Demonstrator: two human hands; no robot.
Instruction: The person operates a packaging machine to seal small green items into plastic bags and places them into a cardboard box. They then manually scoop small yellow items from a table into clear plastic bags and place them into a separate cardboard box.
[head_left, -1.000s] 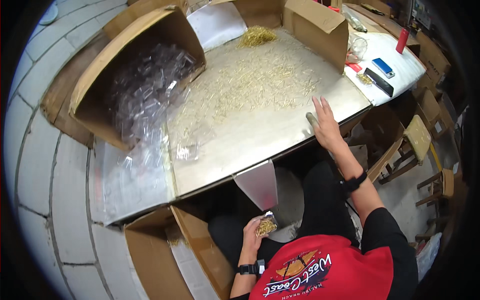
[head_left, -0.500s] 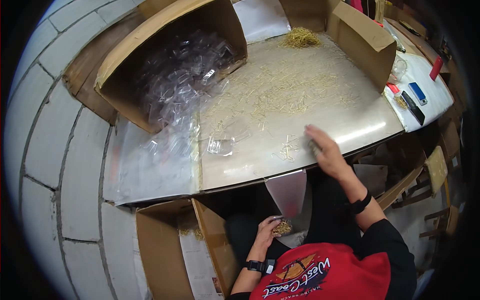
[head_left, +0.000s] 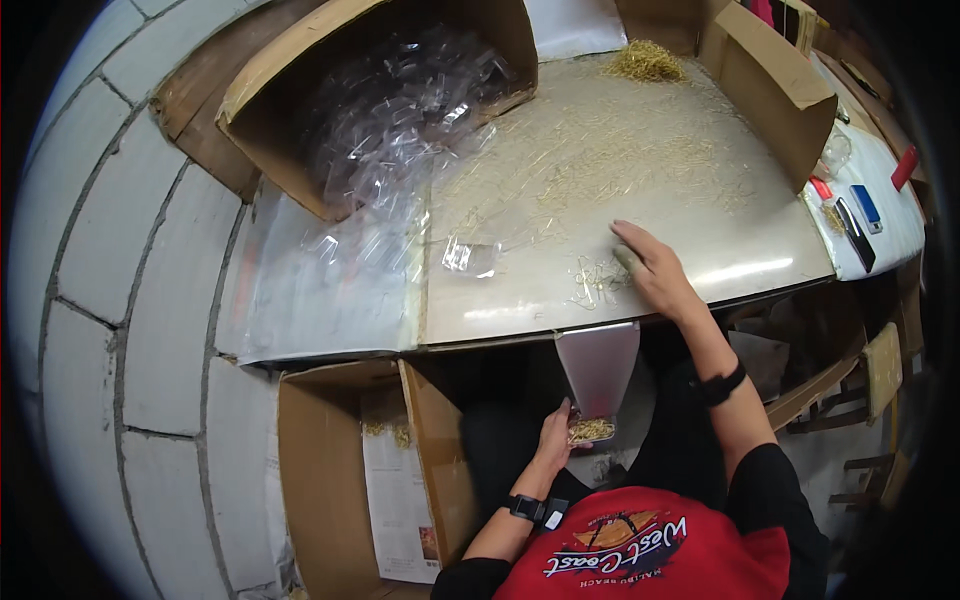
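My left hand (head_left: pixel 553 438) grips a small clear plastic box (head_left: pixel 592 431) filled with thin gold-coloured metal pieces. The box is at the lower end of a grey chute (head_left: pixel 598 362) that slopes down from the table's front edge. My right hand (head_left: pixel 655 272) is low over the tabletop, fingers stretched out and apart. Just left of its fingers lies a small cluster of gold pieces (head_left: pixel 596 283); whether the hand touches them cannot be made out. More loose gold pieces (head_left: pixel 640 160) are strewn across the table, and a denser heap (head_left: pixel 647 62) sits at the back.
A tipped carton (head_left: pixel 285 70) of clear plastic boxes (head_left: pixel 410 110) spills onto the table's left. One clear box (head_left: pixel 470 257) lies nearer. An open carton (head_left: pixel 430 465) stands below, left of my lap. Cardboard (head_left: pixel 775 75) walls the right side; a blue item (head_left: pixel 864 207) lies beyond.
My left hand has brought the box up to the chute's lower end. My right hand has settled beside the small cluster, which is nearer its fingers. The whole view has shifted slightly.
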